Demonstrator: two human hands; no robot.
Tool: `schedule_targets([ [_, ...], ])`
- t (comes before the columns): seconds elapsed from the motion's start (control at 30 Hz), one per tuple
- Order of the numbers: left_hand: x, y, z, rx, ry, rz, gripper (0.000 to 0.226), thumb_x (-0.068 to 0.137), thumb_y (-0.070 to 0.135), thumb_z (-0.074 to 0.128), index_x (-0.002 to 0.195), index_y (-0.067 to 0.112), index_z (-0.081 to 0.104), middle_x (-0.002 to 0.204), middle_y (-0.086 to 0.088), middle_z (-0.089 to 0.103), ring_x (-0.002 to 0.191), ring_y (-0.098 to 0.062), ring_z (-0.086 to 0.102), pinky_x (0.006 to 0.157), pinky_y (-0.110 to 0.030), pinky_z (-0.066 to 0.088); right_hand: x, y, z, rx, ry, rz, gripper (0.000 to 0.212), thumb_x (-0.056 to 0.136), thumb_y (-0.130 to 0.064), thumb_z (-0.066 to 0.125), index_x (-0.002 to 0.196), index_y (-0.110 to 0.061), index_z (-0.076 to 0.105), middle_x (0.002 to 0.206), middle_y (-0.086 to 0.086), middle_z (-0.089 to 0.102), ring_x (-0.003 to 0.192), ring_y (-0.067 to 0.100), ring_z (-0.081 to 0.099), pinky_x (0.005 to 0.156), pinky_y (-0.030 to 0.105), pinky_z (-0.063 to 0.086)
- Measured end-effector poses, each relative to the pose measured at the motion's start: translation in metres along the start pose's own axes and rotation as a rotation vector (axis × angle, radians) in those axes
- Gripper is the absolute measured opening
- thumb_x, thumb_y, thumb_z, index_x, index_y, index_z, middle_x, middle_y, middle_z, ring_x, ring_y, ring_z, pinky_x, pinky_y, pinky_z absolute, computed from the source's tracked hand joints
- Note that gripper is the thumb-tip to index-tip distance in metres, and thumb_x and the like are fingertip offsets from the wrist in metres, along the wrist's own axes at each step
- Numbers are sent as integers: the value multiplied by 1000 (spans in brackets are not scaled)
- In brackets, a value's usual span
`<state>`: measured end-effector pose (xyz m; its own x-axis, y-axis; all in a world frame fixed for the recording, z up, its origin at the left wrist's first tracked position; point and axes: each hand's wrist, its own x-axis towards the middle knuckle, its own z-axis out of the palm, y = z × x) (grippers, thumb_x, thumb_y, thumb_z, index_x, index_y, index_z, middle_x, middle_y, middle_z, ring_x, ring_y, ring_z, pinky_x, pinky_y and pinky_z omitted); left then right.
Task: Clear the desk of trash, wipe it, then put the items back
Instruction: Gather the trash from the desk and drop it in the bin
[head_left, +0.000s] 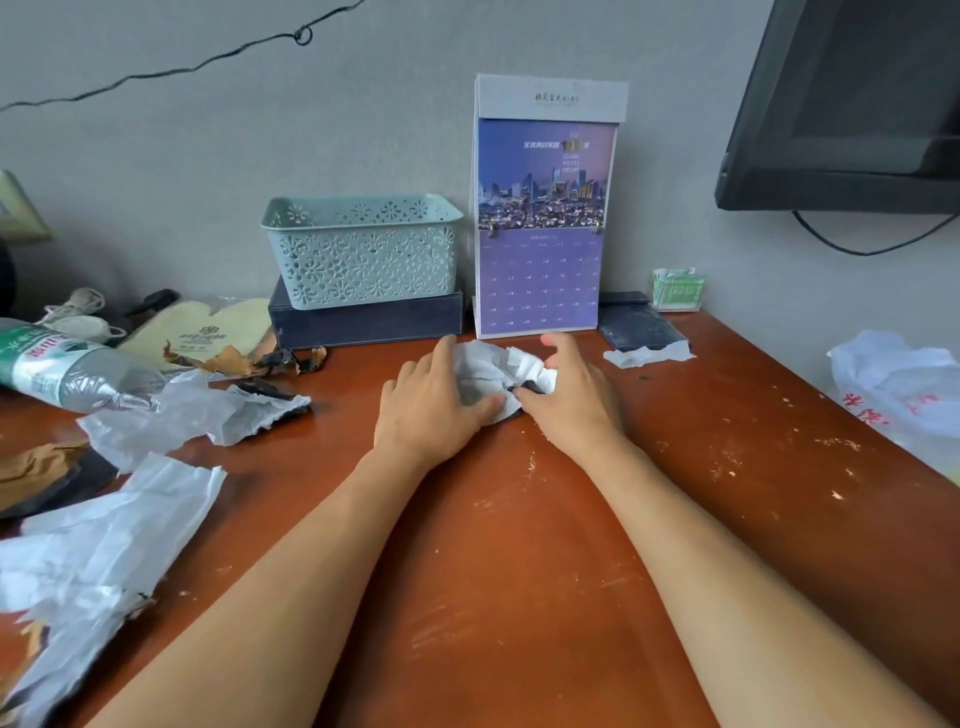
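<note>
A crumpled white paper wad (493, 366) with a dark scrap in it lies on the brown desk (519, 519) in front of the purple calendar (543, 228). My left hand (431, 400) lies on the wad's left side, its fingers gathering the paper. From the right, my right hand (569, 395) closes on the same wad, fingers curled round its edge. More trash covers the left of the desk: torn white paper (197, 415), a large torn white sheet (104, 545), burnt brown scraps (249, 358) and a crushed plastic bottle (57, 369).
A teal lace-pattern basket (363, 249) sits on a dark box (363, 325) at the back. A dark wallet (639, 327), a white tissue scrap (647, 356) and a toothpick holder (678, 288) stand right of the calendar. A white plastic bag (898, 384) hangs at the right edge. A monitor (852, 104) is mounted top right.
</note>
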<state>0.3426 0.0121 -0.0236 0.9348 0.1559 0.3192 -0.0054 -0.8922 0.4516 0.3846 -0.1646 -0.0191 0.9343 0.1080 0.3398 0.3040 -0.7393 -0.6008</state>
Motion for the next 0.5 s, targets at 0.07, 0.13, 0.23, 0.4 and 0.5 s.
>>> schedule_targets([
  [0.07, -2, -1, -2, -20, -48, 10, 90, 86, 67, 65, 156, 23, 28, 140, -2, 57, 134, -27, 43, 106, -45, 32, -6, -2, 1, 18, 2, -53, 66, 87, -28, 76, 146, -29, 48, 131, -2, 62, 118, 26, 60, 92, 38, 51],
  [0.13, -6, -1, -5, -55, -32, 31, 80, 86, 60, 71, 148, 24, 37, 132, 2, 60, 126, -26, 47, 100, -42, 32, -16, -4, 1, 4, 26, -114, 53, 87, -26, 76, 138, -30, 60, 122, -4, 61, 110, 26, 61, 87, 39, 52],
  [0.23, -21, 1, -12, -93, -13, 60, 58, 84, 49, 77, 131, 24, 54, 115, 5, 66, 111, -25, 55, 93, -41, 40, -38, -11, -4, -21, 45, -153, 43, 89, -21, 74, 130, -29, 67, 114, -5, 60, 100, 25, 62, 79, 36, 51],
  [0.4, -73, 16, -22, -75, -24, 80, 31, 88, 43, 74, 95, 17, 61, 92, 0, 65, 88, -24, 58, 71, -39, 46, -91, -23, -20, -54, 62, -163, 40, 90, -12, 70, 127, -26, 68, 116, -3, 61, 97, 27, 63, 72, 31, 43],
  [0.5, -111, 24, -35, -22, -59, 103, 30, 90, 42, 72, 92, 15, 59, 90, -1, 60, 84, -24, 56, 66, -36, 40, -130, -30, -34, -34, 59, -153, 38, 88, -11, 73, 124, -26, 70, 115, -5, 62, 96, 26, 64, 71, 30, 44],
])
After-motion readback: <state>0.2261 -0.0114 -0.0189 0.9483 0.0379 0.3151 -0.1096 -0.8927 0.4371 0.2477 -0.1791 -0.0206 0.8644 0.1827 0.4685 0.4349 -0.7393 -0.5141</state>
